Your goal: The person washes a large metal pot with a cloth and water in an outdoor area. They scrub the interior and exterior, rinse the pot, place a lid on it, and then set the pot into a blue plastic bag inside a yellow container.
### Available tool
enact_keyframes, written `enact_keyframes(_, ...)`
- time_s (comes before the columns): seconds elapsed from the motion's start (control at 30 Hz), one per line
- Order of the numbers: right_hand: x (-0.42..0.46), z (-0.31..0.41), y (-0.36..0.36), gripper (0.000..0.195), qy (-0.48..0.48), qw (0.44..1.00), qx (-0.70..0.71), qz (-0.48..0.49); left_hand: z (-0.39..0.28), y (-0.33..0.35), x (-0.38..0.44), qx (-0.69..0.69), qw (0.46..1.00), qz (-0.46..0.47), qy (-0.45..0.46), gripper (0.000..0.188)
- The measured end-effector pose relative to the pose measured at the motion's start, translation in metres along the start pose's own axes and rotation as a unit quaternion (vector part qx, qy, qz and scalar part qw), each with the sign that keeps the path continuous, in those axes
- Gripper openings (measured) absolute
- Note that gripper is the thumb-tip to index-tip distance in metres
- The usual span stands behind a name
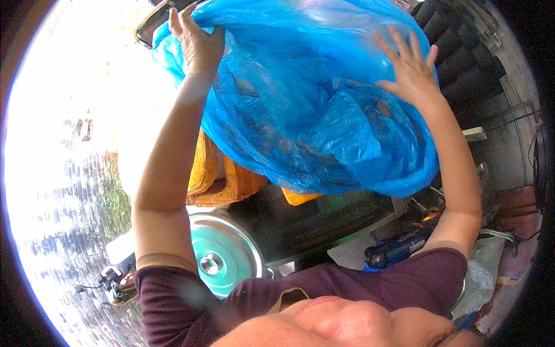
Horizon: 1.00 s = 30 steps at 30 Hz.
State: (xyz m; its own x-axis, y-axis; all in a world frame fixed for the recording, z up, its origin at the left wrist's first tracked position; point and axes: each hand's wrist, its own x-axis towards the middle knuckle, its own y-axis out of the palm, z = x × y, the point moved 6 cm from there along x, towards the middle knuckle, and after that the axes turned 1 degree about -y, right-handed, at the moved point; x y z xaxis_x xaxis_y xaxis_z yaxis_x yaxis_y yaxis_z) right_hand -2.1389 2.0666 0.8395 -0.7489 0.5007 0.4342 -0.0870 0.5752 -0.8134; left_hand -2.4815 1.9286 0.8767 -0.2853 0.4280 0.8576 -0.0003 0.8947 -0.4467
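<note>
A large blue plastic bag (277, 86), translucent and crumpled, spreads out in front of me with its mouth facing up. My left hand (197, 45) is at the bag's upper left edge, with some fingers raised and part of the hand behind the film. Whether those fingers grip the plastic is hidden. At the bag's right side, my right hand (407, 71) has its fingers spread, palm towards the film, and holds nothing. Folds and small brownish patches show inside the bag, but its contents cannot be made out.
Yellow-orange wrapped bundles (230, 184) lie under the bag's lower left. Nearer me is a round green lid with a metal rim (232, 256). A dark blue tool-like object (394, 251) is by my right elbow. Stacked dark blocks (464, 56) stand at right; brick paving (56, 217) is left.
</note>
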Motion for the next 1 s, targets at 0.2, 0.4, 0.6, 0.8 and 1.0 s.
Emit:
enact_keyframes(0.2,0.089,-0.120,0.130,0.050,0.197,0.974,-0.037,0.102,-0.049,0.029,-0.048,-0.068,0.981,0.183,0.007,0.084)
enact_keyframes(0.4,0.137,-0.049,0.121,0.047,0.091,0.959,0.207,0.170,-0.025,0.055,-0.085,0.085,0.940,0.328,-0.023,0.077)
enact_keyframes(0.6,0.150,-0.076,0.273,0.067,0.084,0.939,0.323,0.087,0.043,0.139,-0.083,0.094,0.918,0.355,-0.153,0.081)
enact_keyframes(0.8,0.146,-0.084,0.301,0.066,0.207,0.885,0.370,0.191,0.078,0.136,-0.085,0.011,0.910,0.398,-0.111,0.088)
enact_keyframes(1.0,0.117,-0.143,0.325,0.055,0.255,0.916,0.291,0.101,0.042,0.140,-0.086,0.009,0.899,0.435,-0.049,0.066)
